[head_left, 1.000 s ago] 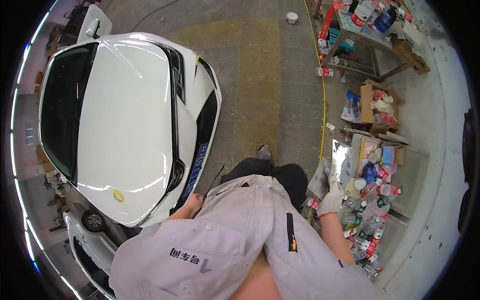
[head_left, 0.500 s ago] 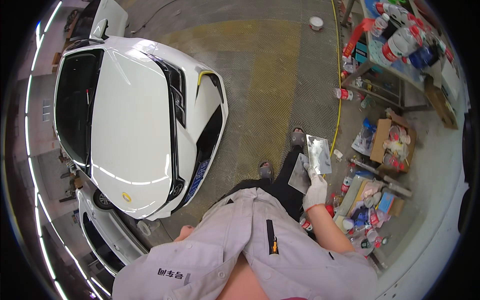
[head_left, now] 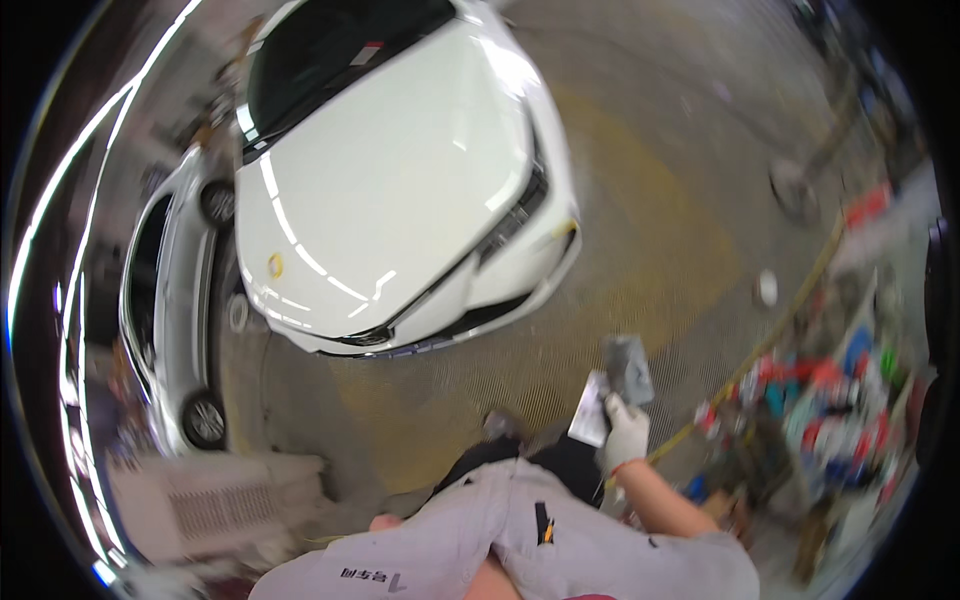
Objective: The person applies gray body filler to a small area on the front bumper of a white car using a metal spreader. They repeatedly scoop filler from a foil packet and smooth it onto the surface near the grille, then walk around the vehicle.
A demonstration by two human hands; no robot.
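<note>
My right hand (head_left: 628, 438), in a white knitted glove, is closed on two thin rectangular metal plates. One grey metal plate (head_left: 629, 368) points ahead, away from me. The other, a brighter silver plate (head_left: 589, 412), sticks out to the left of the glove. Both are held out in front of my right leg, over the floor. Only a small bare part of my left hand (head_left: 384, 522) shows past the side of my grey shirt; its fingers are hidden. The white car (head_left: 400, 170) stands ahead and to the left, apart from both hands.
A second, silver car (head_left: 180, 300) stands at the far left. A beige slatted panel (head_left: 220, 500) is at the lower left. On the right are a heap of bottles and boxes (head_left: 840, 410), a yellow line (head_left: 800, 300) on the floor and a small white tub (head_left: 766, 288).
My view has turned left, so the white car now lies more directly ahead and the clutter has slid down at the right. The plates remain in my right hand but are angled differently.
</note>
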